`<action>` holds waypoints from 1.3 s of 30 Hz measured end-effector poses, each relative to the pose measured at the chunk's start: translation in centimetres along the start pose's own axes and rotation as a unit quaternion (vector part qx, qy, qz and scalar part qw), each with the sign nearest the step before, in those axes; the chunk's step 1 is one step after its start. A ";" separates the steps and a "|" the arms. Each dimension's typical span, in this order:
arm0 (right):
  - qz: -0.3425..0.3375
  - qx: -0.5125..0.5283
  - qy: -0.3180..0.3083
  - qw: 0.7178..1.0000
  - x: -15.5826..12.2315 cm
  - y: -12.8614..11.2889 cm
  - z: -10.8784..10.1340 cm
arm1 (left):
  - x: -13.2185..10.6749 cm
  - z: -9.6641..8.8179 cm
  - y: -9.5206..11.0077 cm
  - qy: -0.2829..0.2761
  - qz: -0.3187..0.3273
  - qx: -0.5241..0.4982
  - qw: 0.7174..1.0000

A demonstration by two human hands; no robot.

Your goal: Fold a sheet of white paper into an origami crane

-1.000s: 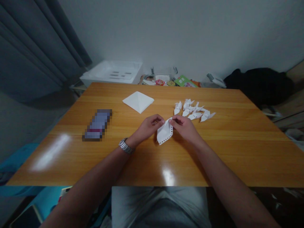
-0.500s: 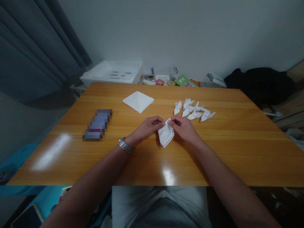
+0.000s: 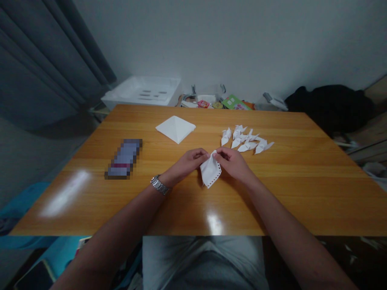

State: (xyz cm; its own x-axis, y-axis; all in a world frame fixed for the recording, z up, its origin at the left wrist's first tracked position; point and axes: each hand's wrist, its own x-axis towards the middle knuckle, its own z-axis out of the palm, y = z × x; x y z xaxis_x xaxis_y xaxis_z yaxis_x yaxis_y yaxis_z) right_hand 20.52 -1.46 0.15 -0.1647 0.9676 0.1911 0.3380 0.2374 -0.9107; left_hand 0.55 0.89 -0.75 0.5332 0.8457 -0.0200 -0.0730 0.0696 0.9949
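Between my two hands is a small folded sheet of white paper (image 3: 211, 173), with a row of punched holes along its lower right edge. My left hand (image 3: 193, 159) pinches its upper left side between thumb and fingers; a metal-band watch (image 3: 159, 185) is on that wrist. At the paper's top corner, my right hand (image 3: 231, 159) is closed on it with thumb and forefinger. The paper's point hangs down toward me, just over the wooden table (image 3: 181, 209). Just beyond my right hand lie several folded white paper cranes (image 3: 248, 141) in a cluster.
A larger diamond-shaped stack of white paper (image 3: 175, 129) lies beyond my left hand. To the left is a phone (image 3: 123, 159), its picture blurred. Past the far edge stand a white plastic tray (image 3: 145, 90), a green booklet (image 3: 236, 102) and a black cloth-like heap (image 3: 331, 106).
Very little differs. Both hands keep their pinch on the paper's top, and its lower part has shifted very slightly left.
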 end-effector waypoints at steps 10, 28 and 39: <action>-0.003 0.002 0.001 1.000 -0.1 -0.1 0.1 | -0.1 0.2 -0.2 -0.010 -0.040 -0.067 0.997; 0.000 0.004 -0.008 1.000 -0.2 -0.2 0.2 | 0.1 -0.4 -0.5 -0.026 -0.021 0.005 0.999; 0.003 0.022 -0.008 1.000 -0.2 -0.6 0.3 | 0.4 -0.3 -0.2 0.020 0.041 0.081 0.996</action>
State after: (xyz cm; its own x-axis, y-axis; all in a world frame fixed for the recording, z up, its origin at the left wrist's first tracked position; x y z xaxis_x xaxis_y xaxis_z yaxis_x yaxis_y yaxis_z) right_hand 20.09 -1.84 0.52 -0.1772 0.9673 0.1813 0.2979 0.2283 -0.9269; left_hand 0.55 1.38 -1.01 0.4963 0.8660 0.0620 0.0234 -0.0847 0.9961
